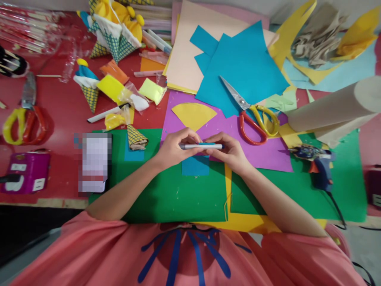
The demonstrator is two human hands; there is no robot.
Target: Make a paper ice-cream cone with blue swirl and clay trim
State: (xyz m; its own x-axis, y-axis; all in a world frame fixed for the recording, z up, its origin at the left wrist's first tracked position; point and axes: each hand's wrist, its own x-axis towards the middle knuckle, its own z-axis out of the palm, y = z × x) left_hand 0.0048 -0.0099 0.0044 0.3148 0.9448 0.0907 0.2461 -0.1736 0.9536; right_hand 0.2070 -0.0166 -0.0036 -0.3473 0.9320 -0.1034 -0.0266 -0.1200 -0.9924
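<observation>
Both hands hold a white pen [193, 147] with a blue clip, level in front of me. My left hand [174, 147] grips its dark end, and my right hand [230, 153] has fingers round the other end. Just beyond them, a yellow paper fan shape [195, 113] lies on a purple sheet [268, 157]. Under the hands is a small blue paper piece [195, 167] on the green sheet [157, 198]. Left of my left hand, a small patterned cone [136, 139] lies on its side.
Scissors with red and yellow handles [253, 119] lie partly open at the right, near a paper roll [333, 105] and a glue gun [323, 169]. At the left are other scissors [26, 115], a phone [95, 163] and a purple box [26, 171]. Decorated cones [116, 35] stand behind.
</observation>
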